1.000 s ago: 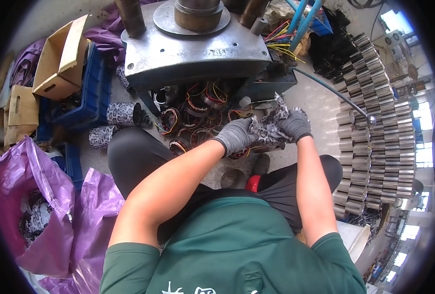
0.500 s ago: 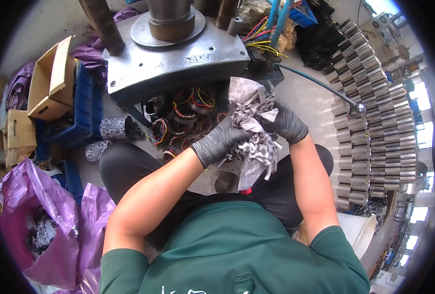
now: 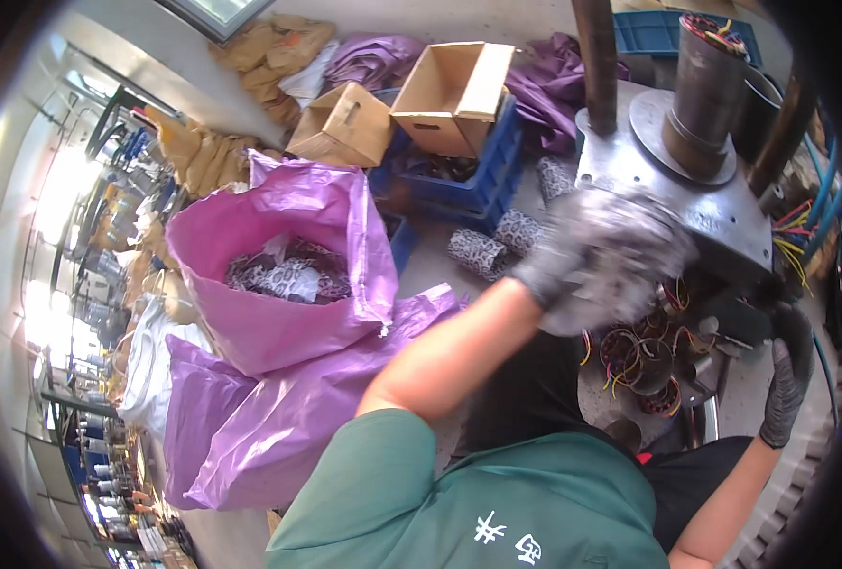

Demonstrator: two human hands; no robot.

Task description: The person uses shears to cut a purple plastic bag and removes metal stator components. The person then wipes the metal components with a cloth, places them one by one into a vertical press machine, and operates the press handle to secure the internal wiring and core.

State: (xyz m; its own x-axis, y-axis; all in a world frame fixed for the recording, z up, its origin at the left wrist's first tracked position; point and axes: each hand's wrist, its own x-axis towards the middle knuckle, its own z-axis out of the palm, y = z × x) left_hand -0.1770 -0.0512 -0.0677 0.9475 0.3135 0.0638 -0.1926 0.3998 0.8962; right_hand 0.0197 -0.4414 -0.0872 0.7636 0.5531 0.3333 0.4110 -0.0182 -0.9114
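While the left hand [image 3: 565, 270] grips cloth [image 3: 641, 254], whether the right hand [image 3: 789, 381] grips is unclear.

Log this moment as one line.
left hand: holds blurred grey bundle | right hand: grip unclear | nearby: open purple bag

1. Your patterned wad [image 3: 629, 251]: crumpled, too blurred to tell cloth from paper.
2. Your right glove [image 3: 787, 384]: matt grey cloth.
3. Your open purple sack [image 3: 274, 332]: glossy, creased plastic.
4. Your machine's plate [image 3: 620, 171]: smooth, glossy metal.
5. Cardboard box [image 3: 454, 142]: matt.
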